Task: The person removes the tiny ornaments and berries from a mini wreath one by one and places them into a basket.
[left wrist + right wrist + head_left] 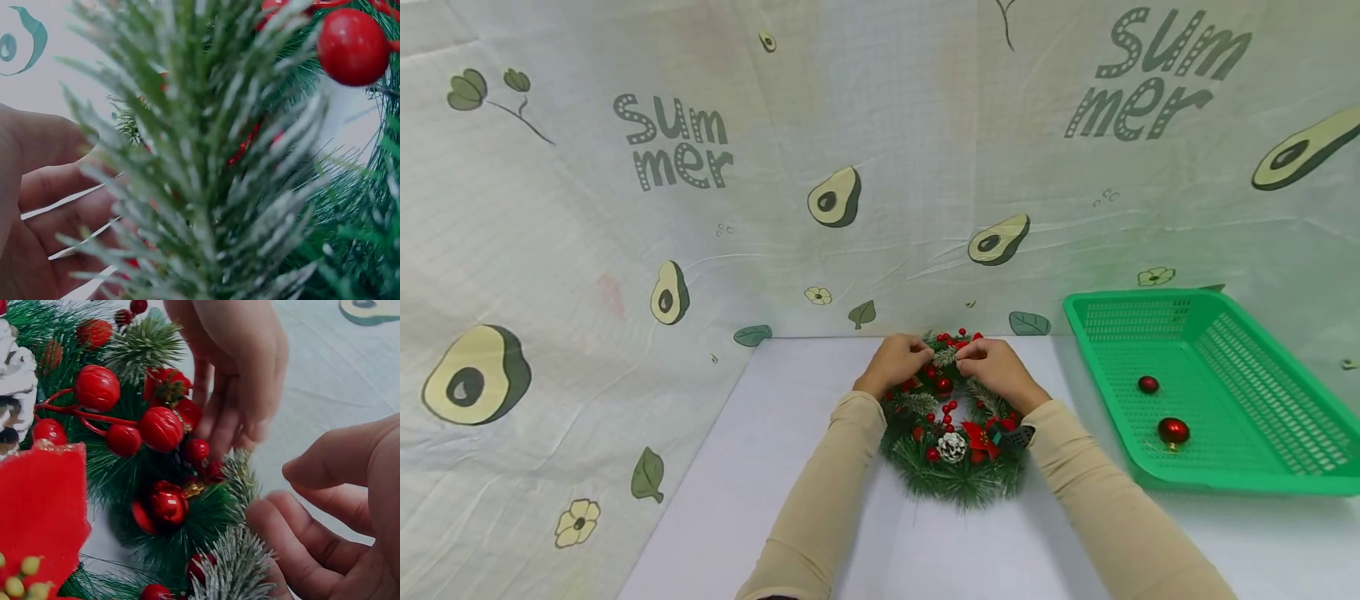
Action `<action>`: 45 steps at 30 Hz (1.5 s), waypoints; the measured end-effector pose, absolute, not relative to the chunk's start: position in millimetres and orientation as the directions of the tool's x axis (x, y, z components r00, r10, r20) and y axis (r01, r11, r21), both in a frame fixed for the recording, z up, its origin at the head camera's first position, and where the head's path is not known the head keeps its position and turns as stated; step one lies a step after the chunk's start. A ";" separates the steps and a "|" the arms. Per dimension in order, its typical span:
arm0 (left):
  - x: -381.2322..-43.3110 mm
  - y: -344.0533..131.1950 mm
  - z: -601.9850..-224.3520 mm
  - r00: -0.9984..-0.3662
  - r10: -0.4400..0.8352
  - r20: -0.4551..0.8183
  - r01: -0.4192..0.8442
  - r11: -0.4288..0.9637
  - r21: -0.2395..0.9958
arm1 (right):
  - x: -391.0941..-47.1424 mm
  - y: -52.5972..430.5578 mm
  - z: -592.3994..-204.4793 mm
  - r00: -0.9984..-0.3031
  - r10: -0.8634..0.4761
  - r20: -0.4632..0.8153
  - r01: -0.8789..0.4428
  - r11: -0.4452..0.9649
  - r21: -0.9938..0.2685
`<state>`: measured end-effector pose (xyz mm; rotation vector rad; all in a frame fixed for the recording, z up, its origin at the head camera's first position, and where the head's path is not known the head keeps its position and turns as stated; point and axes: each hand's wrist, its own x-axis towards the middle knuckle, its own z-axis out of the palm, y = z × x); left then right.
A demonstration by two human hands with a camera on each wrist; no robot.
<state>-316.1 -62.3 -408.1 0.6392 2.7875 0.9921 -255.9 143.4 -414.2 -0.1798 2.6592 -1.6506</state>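
Observation:
A green Christmas wreath (966, 483) with red berries, red flowers and a white-tipped pine cone (952, 447) lies on the white table. My left hand (897, 364) is at the wreath's far left side. Its fingers reach in beside a frosted sprig (200, 156), which hides their tips in the left wrist view. Across from it, my right hand (331, 531) has its thumb apart from its bent fingers, and the fingertips touch the frosted greenery. Between the hands, a shiny red ball ornament (165, 506) with a gold cap sits against the wreath.
To the right stands a green plastic basket (1101, 392) with a small dark red ball (1147, 384) and a larger red ball (1173, 431) in it. A cloth (910, 167) printed with avocados hangs behind the table.

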 end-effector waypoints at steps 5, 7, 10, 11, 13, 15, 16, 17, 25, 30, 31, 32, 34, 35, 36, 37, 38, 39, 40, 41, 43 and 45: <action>-316.1 -59.7 -409.9 -0.908 0.418 0.005 0.316 0.679 0.663 | -256.4 136.0 -416.9 -0.992 -0.110 0.062 -0.110 0.502 -0.858; -316.2 -58.7 -411.3 -0.910 0.414 0.002 0.304 0.664 0.683 | -256.8 133.4 -419.3 -0.992 -0.115 0.058 -0.109 0.509 -0.854; -316.4 -58.1 -413.4 -0.913 0.407 -0.005 0.282 0.640 0.715 | -257.6 130.5 -422.8 -0.991 -0.124 0.047 -0.106 0.528 -0.842; -316.4 -58.1 -413.7 -0.915 0.402 -0.007 0.275 0.637 0.720 | -257.8 129.6 -423.8 -0.991 -0.128 0.037 -0.100 0.533 -0.840; -315.9 -57.9 -413.9 -0.920 0.393 -0.014 0.257 0.627 0.736 | -258.4 128.0 -425.2 -0.990 -0.141 0.019 -0.095 0.552 -0.829; -315.7 -57.3 -413.9 -0.923 0.383 -0.010 0.251 0.625 0.739 | -259.0 126.9 -426.0 -0.988 -0.158 0.001 -0.092 0.569 -0.817; -315.4 -56.9 -413.5 -0.924 0.382 -0.004 0.254 0.623 0.740 | -259.3 126.5 -426.5 -0.986 -0.165 -0.005 -0.092 0.577 -0.811; -315.0 -56.5 -413.3 -0.924 0.381 0.002 0.257 0.618 0.743 | -259.7 126.1 -426.7 -0.986 -0.164 -0.011 -0.088 0.584 -0.807; -312.8 -58.4 -411.9 -0.926 0.375 0.044 0.271 0.578 0.769 | -264.8 122.1 -429.6 -0.983 -0.180 -0.023 -0.093 0.612 -0.785; -312.5 -60.6 -406.6 -0.934 0.355 0.047 0.257 0.574 0.778 | -265.9 116.1 -428.9 -0.984 -0.178 -0.030 -0.083 0.598 -0.797; -312.6 -60.3 -405.4 -0.935 0.352 0.045 0.254 0.573 0.779 | -265.9 115.2 -428.5 -0.984 -0.176 -0.033 -0.080 0.597 -0.799; -312.8 -59.7 -404.5 -0.936 0.349 0.045 0.253 0.577 0.776 | -265.9 114.2 -428.3 -0.985 -0.169 -0.035 -0.074 0.594 -0.801; -313.1 -58.1 -403.5 -0.939 0.342 0.043 0.248 0.582 0.774 | -265.4 113.3 -427.9 -0.984 -0.170 -0.046 -0.065 0.595 -0.801; -313.1 -57.0 -403.1 -0.940 0.339 0.044 0.248 0.586 0.771 | -265.1 113.2 -427.8 -0.984 -0.171 -0.048 -0.065 0.595 -0.801; -312.9 -55.8 -403.0 -0.940 0.338 0.043 0.246 0.586 0.772 | -264.8 113.4 -428.1 -0.985 -0.168 -0.048 -0.064 0.601 -0.796; -312.7 -54.5 -402.9 -0.940 0.339 0.041 0.244 0.582 0.776 | -264.6 113.8 -428.3 -0.985 -0.168 -0.050 -0.062 0.604 -0.794; -312.1 -53.0 -402.8 -0.938 0.343 0.040 0.244 0.576 0.781 | -264.5 114.5 -428.8 -0.984 -0.168 -0.052 -0.062 0.606 -0.793; -311.5 -51.4 -402.4 -0.937 0.347 0.038 0.242 0.568 0.786 | -264.5 115.3 -429.3 -0.985 -0.162 -0.055 -0.056 0.607 -0.793; -310.9 -49.7 -402.1 -0.935 0.352 0.038 0.243 0.562 0.791 | -264.8 116.4 -430.1 -0.986 -0.154 -0.061 -0.046 0.607 -0.793; -310.3 -48.0 -401.8 -0.933 0.357 0.037 0.243 0.554 0.796 | -265.4 117.6 -431.2 -0.987 -0.151 -0.061 -0.045 0.609 -0.792; -309.2 -45.5 -400.6 -0.928 0.370 0.039 0.250 0.545 0.800 | -266.8 119.6 -433.0 -0.987 -0.141 -0.071 -0.029 0.603 -0.797; -308.6 -44.1 -399.4 -0.925 0.378 0.042 0.257 0.540 0.801 | -268.4 121.2 -434.6 -0.988 -0.135 -0.080 -0.017 0.596 -0.803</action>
